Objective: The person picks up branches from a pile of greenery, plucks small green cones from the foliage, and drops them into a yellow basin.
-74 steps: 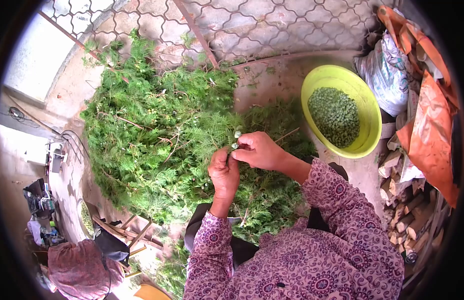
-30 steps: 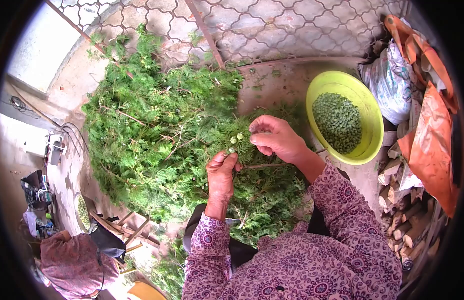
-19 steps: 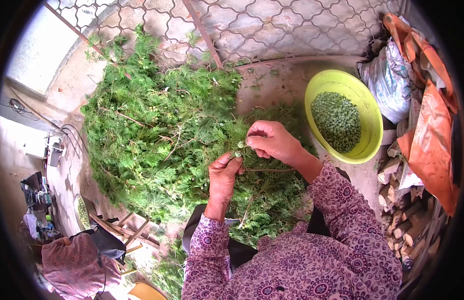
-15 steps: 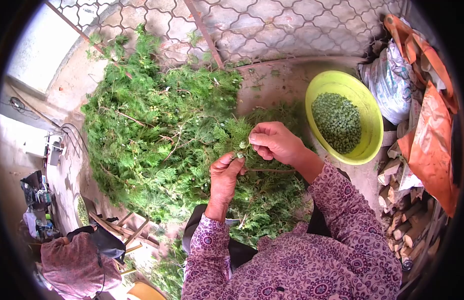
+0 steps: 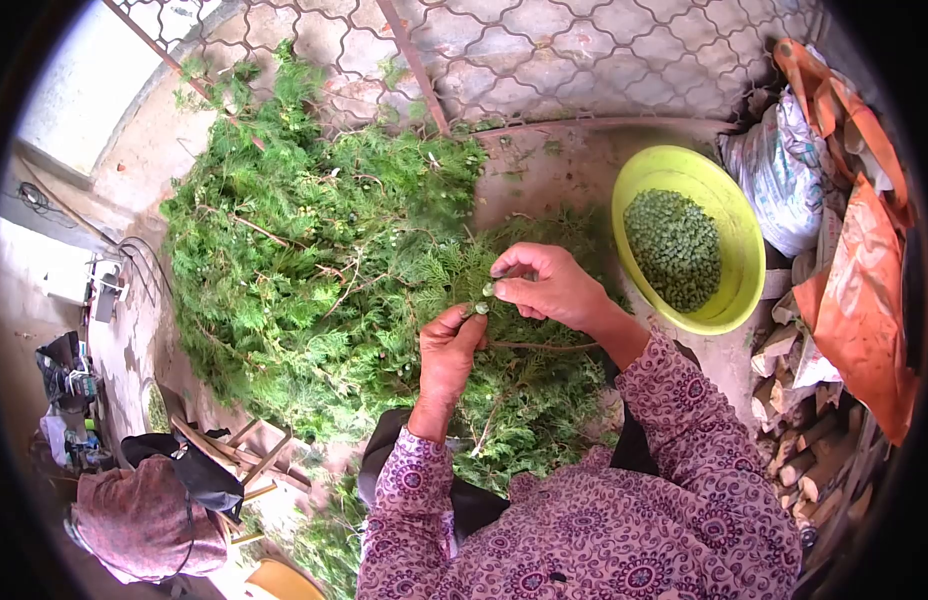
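Note:
My left hand (image 5: 450, 348) is closed, thumb against forefinger, on a green conifer sprig with small round cones; one pale green cone (image 5: 481, 308) shows at the thumb tip. Close by, the thumb and forefinger of my right hand (image 5: 552, 287) come around another small green cone (image 5: 488, 290), and its other fingers are curled. A feathery green spray (image 5: 462, 265) stands just beyond the fingertips. Beneath both hands spreads a large heap of cut conifer branches (image 5: 314, 290). To the right, a yellow-green basin (image 5: 746, 250) holds many small green cones (image 5: 672, 245).
A wavy metal lattice (image 5: 584, 60) runs along the back. At right are a white woven sack (image 5: 784, 180), an orange sack (image 5: 864, 310) and stacked firewood (image 5: 814, 455). Another person (image 5: 149, 515) sits at lower left, by a wooden chair (image 5: 254, 455).
My right hand's fingertips have shifted slightly left, to the cone above my left thumb, and the forefinger has lifted from the thumb. My left hand keeps its grip. The other person has moved slightly.

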